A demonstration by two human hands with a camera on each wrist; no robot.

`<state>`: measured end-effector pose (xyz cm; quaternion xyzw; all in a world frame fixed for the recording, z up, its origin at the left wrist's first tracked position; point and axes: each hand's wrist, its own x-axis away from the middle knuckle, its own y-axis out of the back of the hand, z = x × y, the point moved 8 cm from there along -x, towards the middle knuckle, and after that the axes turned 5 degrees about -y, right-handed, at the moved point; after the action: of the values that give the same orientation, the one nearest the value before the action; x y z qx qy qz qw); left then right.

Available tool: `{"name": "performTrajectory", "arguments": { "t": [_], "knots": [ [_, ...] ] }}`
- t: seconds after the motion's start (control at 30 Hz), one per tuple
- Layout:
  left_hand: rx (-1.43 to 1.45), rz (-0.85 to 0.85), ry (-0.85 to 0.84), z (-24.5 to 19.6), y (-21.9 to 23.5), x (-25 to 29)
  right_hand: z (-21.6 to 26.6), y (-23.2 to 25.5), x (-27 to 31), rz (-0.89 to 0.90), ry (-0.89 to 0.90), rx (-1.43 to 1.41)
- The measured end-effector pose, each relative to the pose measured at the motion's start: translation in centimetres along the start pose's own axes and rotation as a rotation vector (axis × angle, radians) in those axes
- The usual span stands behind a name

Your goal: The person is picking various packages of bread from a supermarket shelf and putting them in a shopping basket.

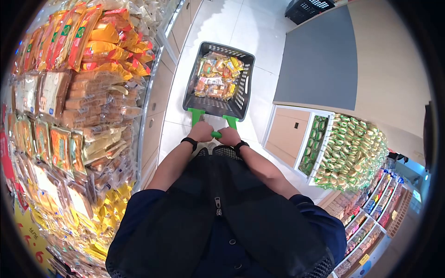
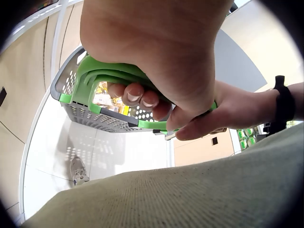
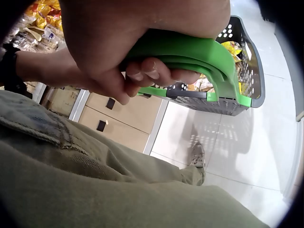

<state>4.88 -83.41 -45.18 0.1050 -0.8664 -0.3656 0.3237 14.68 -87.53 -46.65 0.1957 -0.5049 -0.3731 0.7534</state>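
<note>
Gripping the green handle (image 1: 216, 135) of a basket (image 1: 218, 110), the left hand (image 1: 200, 132) and right hand (image 1: 229, 136) sit side by side near the middle of the head view. Both wrist views show fingers curled under the handle; the left's fingertips (image 2: 133, 92) and the right's (image 3: 151, 69) show below it, and the two thumbs come close together. Above the hands in the head view, the basket, dark grey with holes in its walls, takes the upper centre, with bagged snacks (image 1: 215, 76) heaped inside. Whether it touches the floor (image 1: 262, 46) is hard to tell.

Red and yellow packs (image 1: 90, 39) crowd the upper left, with yellow bags (image 1: 113, 208) lower on that side. A grey panel (image 1: 317, 69) fills the upper right, a black crate (image 1: 306, 10) just above it. Green packs (image 1: 354, 153) are piled at mid right. A black band (image 1: 190, 141) circles the left wrist, another (image 1: 241, 146) the right. A shoe (image 2: 78, 169) shows at lower left in the left wrist view.
</note>
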Motion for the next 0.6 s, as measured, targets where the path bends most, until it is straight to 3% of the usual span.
{"name": "performTrajectory", "arguments": {
  "t": [0.27, 0.33, 0.43, 0.6],
  "knots": [
    [0.065, 0.041, 0.107, -4.3, -7.1, 2.1, -2.3, -5.2, 5.6, -0.069, -0.020, -0.012],
    [0.088, 0.018, 0.152, -5.7, -7.7, 3.3, -2.5, -6.4, 6.7, -0.164, 0.039, 0.028],
    [0.012, 0.084, 0.196, -7.7, -10.2, 5.5, -2.3, -8.3, 9.9, -0.128, 0.006, -0.033],
    [-0.008, 0.011, 0.263, -10.3, -13.7, 8.6, -1.4, -9.6, 15.4, -0.123, -0.041, -0.092]
  ]
}}
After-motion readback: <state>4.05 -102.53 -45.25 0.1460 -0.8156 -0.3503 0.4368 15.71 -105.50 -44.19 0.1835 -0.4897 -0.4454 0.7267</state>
